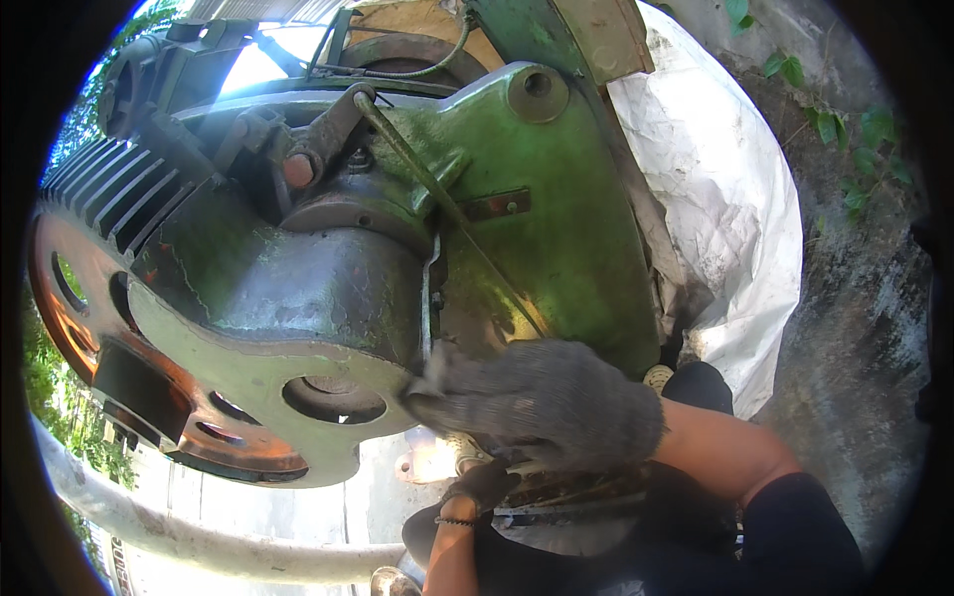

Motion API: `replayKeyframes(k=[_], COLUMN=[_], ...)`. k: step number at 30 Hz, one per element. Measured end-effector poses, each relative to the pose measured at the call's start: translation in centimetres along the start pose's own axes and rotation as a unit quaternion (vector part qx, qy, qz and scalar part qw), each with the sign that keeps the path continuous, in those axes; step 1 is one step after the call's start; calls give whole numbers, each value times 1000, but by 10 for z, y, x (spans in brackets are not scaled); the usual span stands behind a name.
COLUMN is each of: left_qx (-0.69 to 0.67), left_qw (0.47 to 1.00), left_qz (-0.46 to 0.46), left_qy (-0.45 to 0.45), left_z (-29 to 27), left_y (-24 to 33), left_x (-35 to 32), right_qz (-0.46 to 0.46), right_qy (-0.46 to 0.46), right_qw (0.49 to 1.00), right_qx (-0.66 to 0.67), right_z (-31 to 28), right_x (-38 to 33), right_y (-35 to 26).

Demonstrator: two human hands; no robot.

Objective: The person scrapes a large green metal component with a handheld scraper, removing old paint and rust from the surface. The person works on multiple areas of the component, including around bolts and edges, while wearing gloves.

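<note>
A large green machine with a rounded metal housing fills the middle of the head view. My right hand, in a grey knitted glove, reaches across from the right against the machine's lower edge. Its fingers are smeared by motion, and I cannot tell whether they grip anything. Below it, my left hand, in a dark glove, is beside my knee, under the machine's edge. The fingers of that hand are mostly in shadow. A thin metal rod slants down from a lever arm toward my right glove.
An orange-rimmed wheel stands at the machine's left, near a ribbed part. A pale pipe crosses the lower left. White sheeting hangs on the right, beside a stained grey wall with green leaves.
</note>
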State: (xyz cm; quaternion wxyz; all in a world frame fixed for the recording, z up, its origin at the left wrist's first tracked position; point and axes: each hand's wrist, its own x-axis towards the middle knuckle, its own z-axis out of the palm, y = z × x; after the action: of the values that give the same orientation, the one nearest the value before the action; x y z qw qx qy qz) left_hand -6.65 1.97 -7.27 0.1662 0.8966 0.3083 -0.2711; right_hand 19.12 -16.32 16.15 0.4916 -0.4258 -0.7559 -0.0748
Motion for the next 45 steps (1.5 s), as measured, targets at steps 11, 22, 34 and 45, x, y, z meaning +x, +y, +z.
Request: replayKeyframes(k=[11, 22, 34, 45], left_qx=[-316, -542, -643, -297], left_qw=[929, 690, 666, 726], left_qz=[129, 37, -259, -555], left_qy=[145, 479, 276, 276], left_z=[6, 65, 240, 333], left_y=[51, 98, -23, -50], left_x=[-51, -159, -321, -274], right_qz=[310, 323, 344, 406], right_qy=[-106, -157, -164, -214], right_qw=[940, 876, 813, 798], right_qx=[95, 321, 441, 391], right_z=[89, 126, 214, 205], right_x=[-187, -138, -148, -140], right_y=[38, -17, -33, -36])
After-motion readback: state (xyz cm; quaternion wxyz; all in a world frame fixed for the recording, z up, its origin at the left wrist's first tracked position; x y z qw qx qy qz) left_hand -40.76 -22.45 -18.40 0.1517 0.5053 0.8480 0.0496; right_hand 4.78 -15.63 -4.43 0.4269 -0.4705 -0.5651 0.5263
